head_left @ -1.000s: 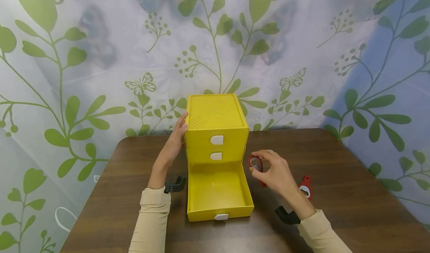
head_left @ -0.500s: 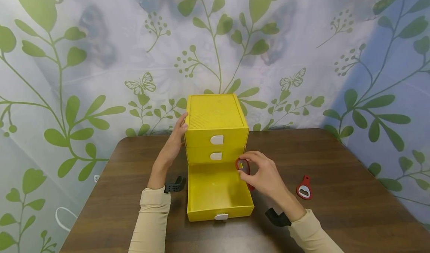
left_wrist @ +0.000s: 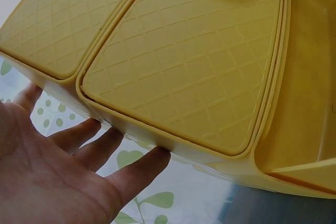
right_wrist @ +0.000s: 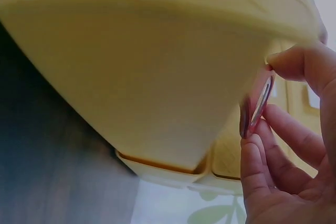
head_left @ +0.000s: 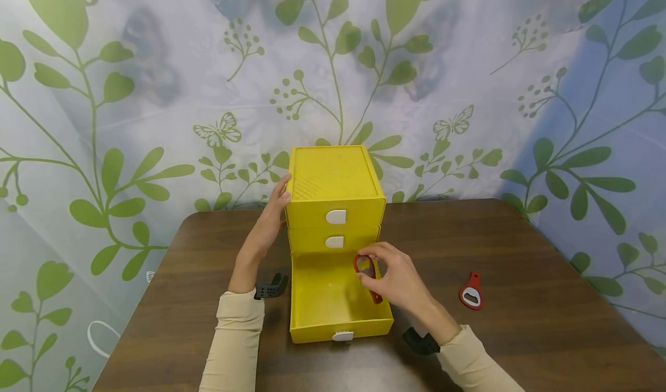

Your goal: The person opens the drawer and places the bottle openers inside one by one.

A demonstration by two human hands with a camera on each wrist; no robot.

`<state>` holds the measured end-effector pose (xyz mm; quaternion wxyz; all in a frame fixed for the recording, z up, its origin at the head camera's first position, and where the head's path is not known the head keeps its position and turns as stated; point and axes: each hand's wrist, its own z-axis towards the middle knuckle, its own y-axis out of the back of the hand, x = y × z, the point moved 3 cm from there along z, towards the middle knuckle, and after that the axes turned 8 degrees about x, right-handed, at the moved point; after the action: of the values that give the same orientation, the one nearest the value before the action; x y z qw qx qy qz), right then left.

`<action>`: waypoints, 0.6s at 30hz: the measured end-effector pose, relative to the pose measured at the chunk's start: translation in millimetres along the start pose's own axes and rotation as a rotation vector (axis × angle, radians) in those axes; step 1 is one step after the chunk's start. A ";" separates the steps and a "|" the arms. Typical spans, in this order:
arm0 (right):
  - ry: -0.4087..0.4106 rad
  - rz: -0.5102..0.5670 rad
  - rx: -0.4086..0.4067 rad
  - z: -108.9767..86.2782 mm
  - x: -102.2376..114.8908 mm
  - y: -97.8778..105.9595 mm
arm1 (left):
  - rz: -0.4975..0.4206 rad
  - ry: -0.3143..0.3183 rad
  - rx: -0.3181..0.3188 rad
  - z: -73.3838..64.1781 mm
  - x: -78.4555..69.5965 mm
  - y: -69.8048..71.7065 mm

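A yellow drawer unit (head_left: 335, 213) stands upright on the table, its bottom drawer (head_left: 333, 299) pulled out and the upper two shut. My left hand (head_left: 267, 221) rests against the unit's left side; in the left wrist view its extended fingertips (left_wrist: 157, 156) touch the side wall. My right hand (head_left: 398, 273) pinches a red bottle opener (head_left: 366, 267) by its round head between thumb and fingers, above the right part of the pulled-out drawer, handle pointing down. In the right wrist view, the bottle opener (right_wrist: 261, 100) shows edge-on, with the drawer's outer wall (right_wrist: 136, 87) close by.
A second red bottle opener (head_left: 471, 291) lies on the brown wooden table (head_left: 520, 253) to the right of my right hand. Behind the table hangs a leaf-patterned curtain (head_left: 208, 80). White handles (head_left: 336, 217) stick out from the drawer fronts.
My right hand has moved left with the bottle opener, from beside the unit to over the pulled-out drawer. The second bottle opener is now fully uncovered. My left hand stays put.
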<state>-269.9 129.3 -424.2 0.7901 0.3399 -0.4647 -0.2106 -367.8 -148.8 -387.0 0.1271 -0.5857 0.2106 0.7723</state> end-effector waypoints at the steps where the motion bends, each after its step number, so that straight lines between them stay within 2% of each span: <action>1: -0.001 -0.002 0.006 -0.1 -0.7 -1.6 | 0.000 -0.001 0.000 -0.1 -0.3 -0.1; 8: -0.001 -0.022 0.019 -1.6 -4.4 -8.4 | -0.002 -0.001 0.002 -0.4 -2.6 -0.9; 18: -0.035 -0.118 0.041 -2.3 -6.9 -12.3 | -0.007 -0.004 0.007 -0.6 -3.4 -0.3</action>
<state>-271.4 126.2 -438.0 0.7609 0.3792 -0.4617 -0.2532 -366.2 -148.6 -384.0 0.1321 -0.5843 0.2111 0.7724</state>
